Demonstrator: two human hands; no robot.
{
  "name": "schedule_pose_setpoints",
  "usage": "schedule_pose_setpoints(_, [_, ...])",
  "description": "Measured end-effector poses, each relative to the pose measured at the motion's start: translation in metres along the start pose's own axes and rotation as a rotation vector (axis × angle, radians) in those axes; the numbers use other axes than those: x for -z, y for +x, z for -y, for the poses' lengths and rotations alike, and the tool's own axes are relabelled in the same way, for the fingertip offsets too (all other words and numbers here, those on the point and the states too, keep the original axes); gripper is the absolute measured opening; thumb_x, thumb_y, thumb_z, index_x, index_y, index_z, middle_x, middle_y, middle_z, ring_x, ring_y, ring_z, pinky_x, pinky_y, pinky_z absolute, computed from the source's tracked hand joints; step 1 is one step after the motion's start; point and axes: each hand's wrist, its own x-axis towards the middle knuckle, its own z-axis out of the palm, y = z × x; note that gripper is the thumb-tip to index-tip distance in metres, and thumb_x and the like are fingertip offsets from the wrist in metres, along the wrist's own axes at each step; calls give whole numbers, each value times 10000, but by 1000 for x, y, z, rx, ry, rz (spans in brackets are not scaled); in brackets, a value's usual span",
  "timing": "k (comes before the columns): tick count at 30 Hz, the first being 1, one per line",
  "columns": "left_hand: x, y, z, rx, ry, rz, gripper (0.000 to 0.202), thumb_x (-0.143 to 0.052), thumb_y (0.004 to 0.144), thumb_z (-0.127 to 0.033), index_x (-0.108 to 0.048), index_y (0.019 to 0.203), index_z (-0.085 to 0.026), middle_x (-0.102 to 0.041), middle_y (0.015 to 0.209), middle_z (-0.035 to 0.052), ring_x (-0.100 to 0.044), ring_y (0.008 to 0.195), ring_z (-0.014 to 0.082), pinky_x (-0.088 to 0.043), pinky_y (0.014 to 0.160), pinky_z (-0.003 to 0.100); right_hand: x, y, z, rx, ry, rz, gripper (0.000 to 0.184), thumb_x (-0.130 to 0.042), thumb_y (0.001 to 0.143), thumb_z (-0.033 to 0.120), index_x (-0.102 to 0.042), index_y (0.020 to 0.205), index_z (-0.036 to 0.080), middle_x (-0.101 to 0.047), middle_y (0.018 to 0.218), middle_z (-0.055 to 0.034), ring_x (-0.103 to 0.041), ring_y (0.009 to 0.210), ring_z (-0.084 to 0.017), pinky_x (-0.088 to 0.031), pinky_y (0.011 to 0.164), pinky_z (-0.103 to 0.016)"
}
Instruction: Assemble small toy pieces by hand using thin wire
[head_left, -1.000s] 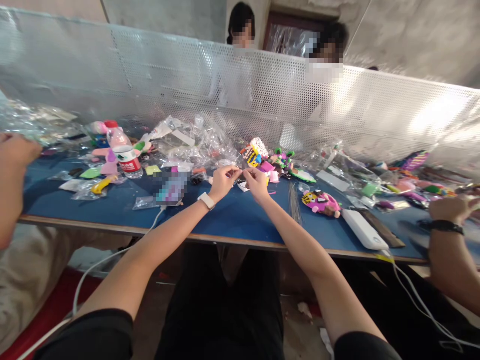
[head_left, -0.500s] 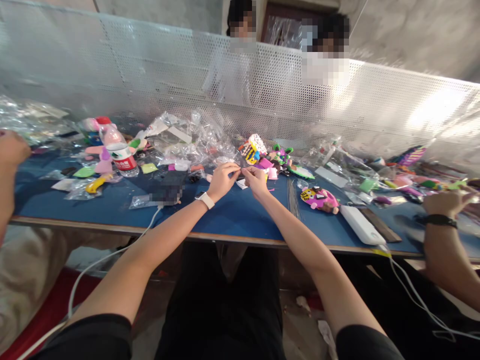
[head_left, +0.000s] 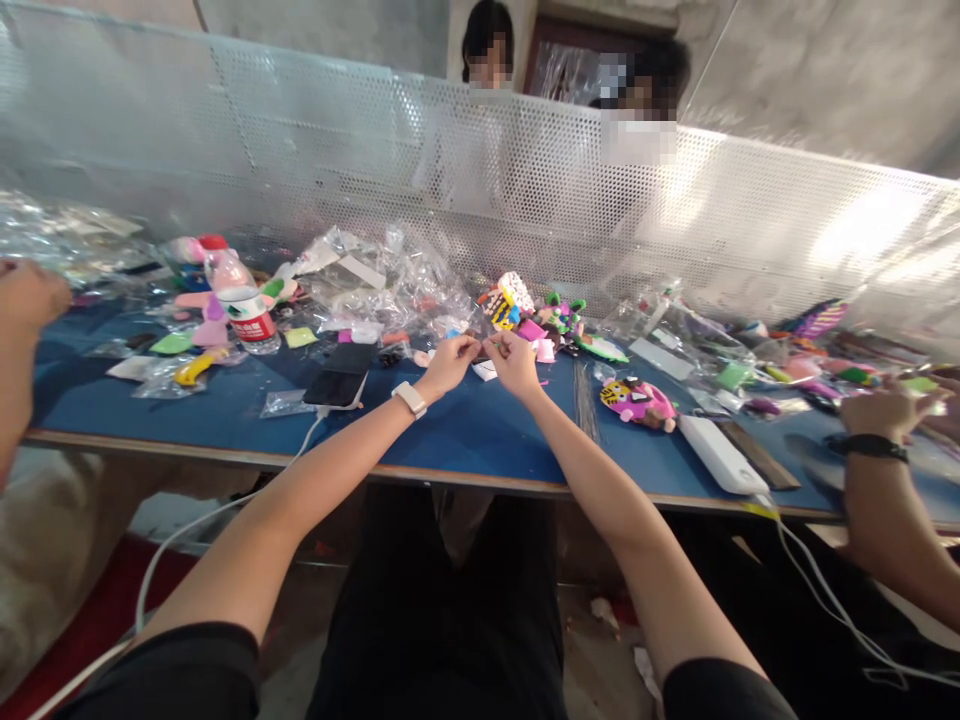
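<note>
The left hand [head_left: 448,363] and right hand [head_left: 517,362] meet fingertip to fingertip above the blue tabletop [head_left: 480,430], both pinched closed on a tiny thin piece [head_left: 484,344] that spans crosswise between them and is too small to identify.

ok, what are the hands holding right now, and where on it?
Left hand and right hand pinch one small piece between their fingertips, apparently one end each. It is too small to identify.

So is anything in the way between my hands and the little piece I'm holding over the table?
Nothing visible. The left hand and right hand meet at the small piece, fingers pinched on it from both sides above the blue table. The clutter of plastic bags lies beyond them.
</note>
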Motion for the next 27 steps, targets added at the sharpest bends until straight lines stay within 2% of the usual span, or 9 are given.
schedule_pose_setpoints(3, [0,1,2,90,-176,86,566,-592,976,-714,-628,774,-186,-615,729,29,-540,662,155,-447,628,294,3,-1,4,42,-39,18,270,-601,971,440,-658,857,202,-384,599,53,-360,578,-137,-280,599,-304])
schedule_pose_setpoints(6, [3,1,0,53,-189,143,539,-587,989,-699,-645,828,-188,-654,804,49,-583,716,166,-487,668,301,2,0,4,57,-64,22,257,-600,969,431,-663,865,205,-398,605,49,-369,584,-140,-285,605,-305])
schedule_pose_setpoints(10, [8,-2,-9,-91,16,98,375,-631,1007,-535,-701,946,-171,-742,931,76,-657,821,186,-524,771,310,-3,2,0,2,6,-29,289,-608,963,472,-672,868,206,-447,637,26,-404,625,-156,-300,602,-300])
schedule_pose_setpoints(13, [8,-5,-12,-137,224,-5,197,-689,968,-348,-699,891,-167,-736,836,53,-643,736,178,-504,744,305,-8,2,-3,-42,52,-18,302,-616,954,481,-679,858,202,-462,635,23,-404,618,-154,-296,593,-297])
schedule_pose_setpoints(15, [7,-6,-12,-145,348,-59,154,-715,942,-284,-693,838,-173,-724,789,47,-635,706,183,-492,731,313,-11,2,-4,-63,57,1,294,-624,946,471,-672,839,201,-472,632,26,-409,605,-148,-293,594,-299])
schedule_pose_setpoints(19, [7,-8,-10,-171,489,-101,186,-713,961,-273,-695,796,-188,-741,832,73,-674,790,227,-506,782,351,-13,1,-1,-68,52,37,296,-643,939,470,-660,812,202,-473,628,29,-421,602,-147,-294,601,-302])
schedule_pose_setpoints(22, [9,-9,-11,-219,556,-127,125,-707,975,-266,-722,878,-188,-766,958,104,-699,925,264,-527,870,383,-12,1,1,-58,25,33,282,-653,941,451,-664,814,200,-460,612,34,-406,605,-146,-295,600,-299])
schedule_pose_setpoints(24, [11,-9,-12,-276,621,-103,87,-710,980,-261,-736,945,-185,-775,1049,119,-697,1025,289,-522,955,414,-11,2,0,-63,26,23,275,-652,941,439,-661,810,197,-471,606,34,-405,599,-143,-298,595,-296])
schedule_pose_setpoints(27, [12,-10,-14,-342,710,-31,106,-685,1009,-272,-750,985,-191,-781,1103,124,-684,1079,310,-500,1016,457,-10,4,-5,-82,52,15,314,-657,935,483,-665,802,198,-511,613,23,-424,592,-143,-305,587,-293])
